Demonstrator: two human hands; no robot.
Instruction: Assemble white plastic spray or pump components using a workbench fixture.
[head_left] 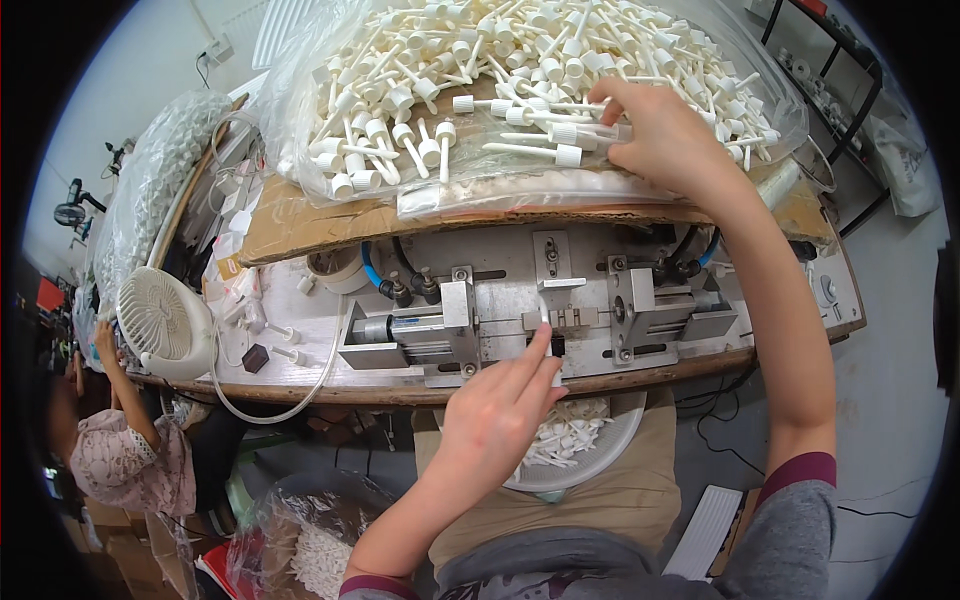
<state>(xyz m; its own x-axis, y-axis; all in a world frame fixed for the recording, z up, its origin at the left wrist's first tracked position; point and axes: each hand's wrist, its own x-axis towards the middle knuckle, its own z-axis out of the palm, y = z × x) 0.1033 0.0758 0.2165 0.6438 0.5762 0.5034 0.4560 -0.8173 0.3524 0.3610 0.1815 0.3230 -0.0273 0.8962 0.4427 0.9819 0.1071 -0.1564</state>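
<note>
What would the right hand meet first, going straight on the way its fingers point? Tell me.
The right hand points toward the picture's left, so it would probably first meet the white ribbed cap there; depth is unclear, and contact may already exist.

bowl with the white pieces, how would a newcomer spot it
Start at the workbench and follow its near edge to the left hand. Partly beneath that hand, over the person's lap, is the bowl: round and firm-rimmed, unlike the crumpled clear bag to its left.

Pale wall upper left, socket fitted. Grey floor at right (thin black cable across it). Black-framed rack upper right.
</note>
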